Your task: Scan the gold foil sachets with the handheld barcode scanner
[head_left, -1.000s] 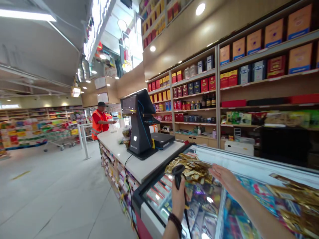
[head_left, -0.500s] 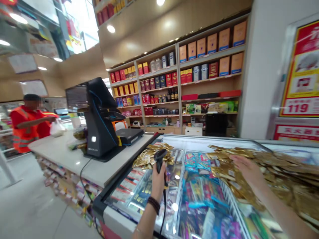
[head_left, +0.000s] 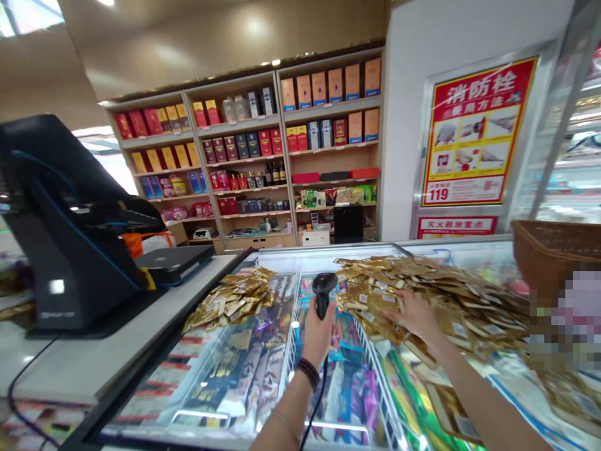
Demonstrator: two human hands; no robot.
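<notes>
My left hand (head_left: 318, 332), with a beaded bracelet on its wrist, is wrapped round the grip of a black barcode scanner (head_left: 323, 288). The scanner's head is up over the glass of a chest freezer, and its cable hangs down along my forearm. My right hand (head_left: 416, 316) lies at the left part of a wide heap of flat gold packets (head_left: 451, 282), fingers apart and touching the packets. White labels show on several of them. A smaller pile of gold packets (head_left: 235, 297) rests on the glass to the left of the scanner.
Under the glass are white wire baskets (head_left: 375, 369) with colourful wrapped goods. At left, a checkout terminal (head_left: 61, 238) stands on a counter (head_left: 70, 357). A brown basket (head_left: 554, 250) is at right, beside a blurred-out patch. Shelves of boxes (head_left: 244, 150) line the back wall.
The view has swung right, bringing in the brown basket and whole red poster; the person in an orange vest is out of view. The scanner now sits nearer my right hand.
</notes>
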